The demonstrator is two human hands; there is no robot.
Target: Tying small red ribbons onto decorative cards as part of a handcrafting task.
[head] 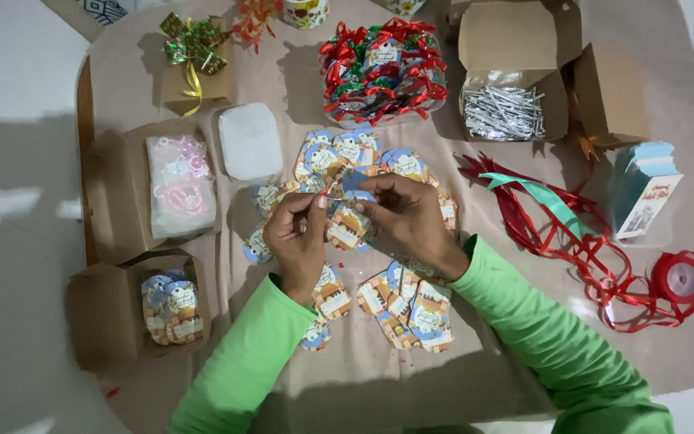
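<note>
Left hand and right hand pinch one small paper tag between fingertips above the worktop; light, bendable card, best held by edges.

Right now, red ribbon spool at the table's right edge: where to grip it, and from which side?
Probably by the rim. The red ribbon spool lies flat, hub facing up, so thumb and fingers can pinch across its round outer edge from above. Come from its right side: loose red ribbon trails off the left and lower sides and could snag. Both hands are busy with a small paper tag mid-table.
</note>
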